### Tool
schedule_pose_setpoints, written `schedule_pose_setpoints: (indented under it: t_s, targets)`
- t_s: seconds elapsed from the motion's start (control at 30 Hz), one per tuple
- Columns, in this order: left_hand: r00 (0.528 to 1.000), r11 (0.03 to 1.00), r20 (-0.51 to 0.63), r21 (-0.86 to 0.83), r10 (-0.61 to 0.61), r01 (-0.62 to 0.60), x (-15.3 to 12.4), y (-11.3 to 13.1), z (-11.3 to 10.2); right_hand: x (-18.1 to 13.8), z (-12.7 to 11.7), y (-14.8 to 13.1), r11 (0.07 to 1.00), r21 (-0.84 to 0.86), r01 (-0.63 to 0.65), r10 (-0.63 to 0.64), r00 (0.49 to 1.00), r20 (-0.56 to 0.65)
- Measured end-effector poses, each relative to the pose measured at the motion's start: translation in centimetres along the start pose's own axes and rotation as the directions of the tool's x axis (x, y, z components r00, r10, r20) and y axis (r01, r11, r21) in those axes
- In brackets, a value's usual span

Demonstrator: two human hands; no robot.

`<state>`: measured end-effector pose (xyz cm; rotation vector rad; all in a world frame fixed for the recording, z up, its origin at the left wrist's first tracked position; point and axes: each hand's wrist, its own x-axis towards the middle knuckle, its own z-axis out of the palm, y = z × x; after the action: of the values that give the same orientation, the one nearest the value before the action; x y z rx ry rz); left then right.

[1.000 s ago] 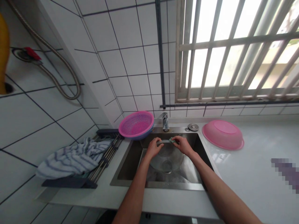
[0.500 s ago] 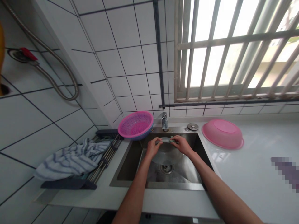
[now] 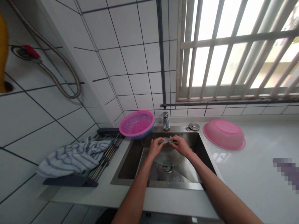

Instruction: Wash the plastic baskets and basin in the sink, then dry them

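Observation:
Over the steel sink (image 3: pixel 126 165) a see-through, rounded bowl-like piece (image 3: pixel 168 156) is held up by its far rim. My left hand (image 3: pixel 156 147) pinches that rim on the left side. My right hand (image 3: pixel 181 146), closed at the fingertips, presses a small green cloth or scouring pad (image 3: pixel 170 140) to the same rim, close to the left fingers. Much of the pad is hidden by the fingers. Below the clear piece, the drain (image 3: pixel 167 168) shows at the sink bottom.
Behind the sink stands the faucet (image 3: pixel 166 121), with a metal drain cover (image 3: pixel 193 126) to its right. A pink colander (image 3: pixel 137 124) rests at the back left corner. An upturned pink basin (image 3: pixel 224 133) lies right. Left is a rack (image 3: pixel 70 181) with a striped towel (image 3: pixel 74 158).
My right hand and the green pad have moved slightly left along the rim, so the hands are closer together. My left hand still grips the clear piece. The camera view shifted slightly.

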<state>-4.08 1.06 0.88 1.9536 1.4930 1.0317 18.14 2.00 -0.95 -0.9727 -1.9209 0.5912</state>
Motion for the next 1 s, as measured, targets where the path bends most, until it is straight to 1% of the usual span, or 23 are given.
schedule_pose_setpoints:
  t_s: [0.1, 0.2, 0.23, 0.3, 0.4, 0.57, 0.67, 0.83, 0.9, 1.0]
  targets:
    - [0.998, 0.998, -0.057, -0.055, 0.015, -0.018, 0.4, -1.0, -0.5, 0.1, -0.4, 0.5, 1.0, 0.008, -0.019, 0.019, 1.0, 0.005]
    - [0.991, 0.988, -0.132, -0.148, 0.027, -0.047, 0.9, -2.4, -1.2, 0.1, -1.3, 1.3, 0.998, -0.011, -0.058, 0.057, 0.997, -0.043]
    - [0.991, 0.984, -0.134, -0.175, 0.022, -0.045, 1.0, -2.7, -1.2, 0.1, -1.5, 1.5, 0.998, -0.017, -0.061, 0.06, 0.996, -0.065]
    - [0.996, 0.979, -0.087, -0.205, -0.001, -0.017, 1.0, -3.1, -1.1, 0.1, -1.8, 1.5, 0.998, -0.023, -0.052, 0.049, 0.994, -0.094]
    - [1.0, 0.986, -0.008, -0.164, -0.01, 0.009, 0.7, -2.8, -0.5, 0.1, -1.5, 1.0, 0.999, -0.033, -0.02, 0.017, 0.998, -0.065]
    - [0.997, 0.996, 0.053, -0.066, 0.061, -0.057, 0.1, -1.3, -0.2, 0.1, -0.2, -0.4, 0.999, -0.03, 0.037, -0.037, 0.999, 0.02]
    - [0.998, 0.998, 0.026, -0.039, 0.058, -0.057, 0.2, -1.2, -0.6, 0.0, -0.2, -0.2, 0.999, -0.02, 0.045, -0.044, 0.998, 0.034]
    - [0.997, 0.999, -0.071, -0.025, 0.037, -0.039, 0.5, -1.6, -1.2, -0.1, -1.0, 1.3, 0.998, -0.028, -0.061, 0.061, 0.998, 0.003]
    - [0.997, 0.998, -0.058, -0.037, 0.055, -0.057, 0.5, -1.4, -0.9, -0.1, -0.9, 1.3, 0.998, -0.033, -0.054, 0.054, 0.999, -0.002]
    - [0.995, 0.994, -0.008, -0.053, 0.1, -0.1, 0.4, -1.0, -0.4, 0.0, -0.6, 0.7, 1.0, -0.031, 0.002, -0.002, 1.0, 0.003]
